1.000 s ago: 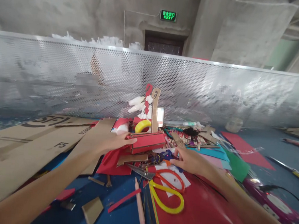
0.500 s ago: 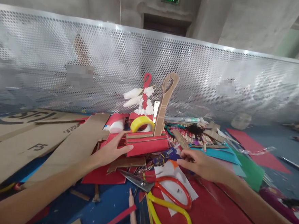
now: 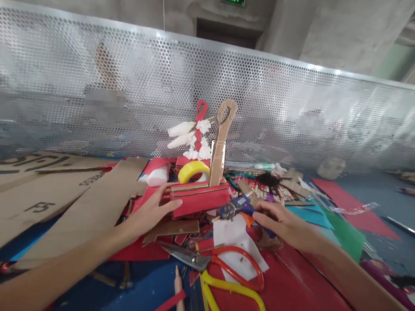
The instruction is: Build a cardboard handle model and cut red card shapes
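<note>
My left hand [image 3: 156, 206] grips the left end of a red-covered cardboard box [image 3: 200, 198], thumb on the front face and fingers behind. From the box's top rises a tall cardboard strip [image 3: 220, 147] with a looped head. My right hand [image 3: 277, 222] is closed around the handle of a blue hot glue gun [image 3: 237, 206], whose nozzle points left, close to the box's lower front. The orange trigger shows under the gun's body. Below it lies a sheet of white paper [image 3: 235, 242]. Behind the box a roll of yellow tape [image 3: 192, 171] stands on edge.
Scissors [image 3: 200, 261] with red and yellow handles lie in front, beside a pink pen-like stick [image 3: 180, 296]. Large cardboard sheets [image 3: 66, 188] cover the left. A red loop-topped piece with white flowers [image 3: 200, 148] stands behind. A perforated metal panel [image 3: 267, 107] crosses the back.
My right hand has taken hold of the glue gun and raised it off the clutter, nozzle now turned left towards the box. My left hand stays on the box.
</note>
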Action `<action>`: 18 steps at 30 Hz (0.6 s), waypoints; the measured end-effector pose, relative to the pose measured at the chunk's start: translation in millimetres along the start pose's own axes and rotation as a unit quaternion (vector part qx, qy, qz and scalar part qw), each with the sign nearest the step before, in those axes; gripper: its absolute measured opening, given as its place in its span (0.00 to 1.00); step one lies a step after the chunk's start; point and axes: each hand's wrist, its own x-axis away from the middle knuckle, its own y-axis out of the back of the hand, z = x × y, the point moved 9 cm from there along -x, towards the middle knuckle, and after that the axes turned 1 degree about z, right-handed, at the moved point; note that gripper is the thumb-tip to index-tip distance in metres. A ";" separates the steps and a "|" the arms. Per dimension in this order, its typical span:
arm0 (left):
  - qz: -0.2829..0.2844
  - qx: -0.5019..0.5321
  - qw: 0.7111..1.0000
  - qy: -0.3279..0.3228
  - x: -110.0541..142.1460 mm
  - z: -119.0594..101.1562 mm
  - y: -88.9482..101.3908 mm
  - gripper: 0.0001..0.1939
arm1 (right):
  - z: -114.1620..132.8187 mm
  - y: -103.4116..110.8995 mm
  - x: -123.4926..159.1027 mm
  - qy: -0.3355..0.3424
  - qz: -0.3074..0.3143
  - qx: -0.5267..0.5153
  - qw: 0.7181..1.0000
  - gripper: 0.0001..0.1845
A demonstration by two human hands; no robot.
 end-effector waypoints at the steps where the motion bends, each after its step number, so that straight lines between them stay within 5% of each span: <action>1: 0.002 0.009 1.000 -0.005 -0.5 1.1 -0.7 0.29 | -2.9 5.1 -0.3 -0.001 -0.022 -0.006 1.000 0.22; 5: 0.019 0.030 0.999 -0.033 -4.2 7.4 -1.9 0.33 | -12.7 22.0 0.5 0.002 -0.092 -0.073 0.993 0.21; 10: 0.018 0.012 0.998 -0.066 -4.0 6.8 1.6 0.32 | -8.8 16.3 0.3 0.031 -0.054 -0.223 0.973 0.17; 14: 0.020 -0.015 0.996 -0.088 -1.0 -1.0 1.2 0.31 | -2.9 14.9 4.7 0.056 -0.064 -0.206 0.975 0.18; 18: 0.057 -0.023 0.996 -0.069 3.2 -1.3 -6.6 0.33 | -1.3 18.4 13.2 0.029 -0.137 -0.155 0.978 0.22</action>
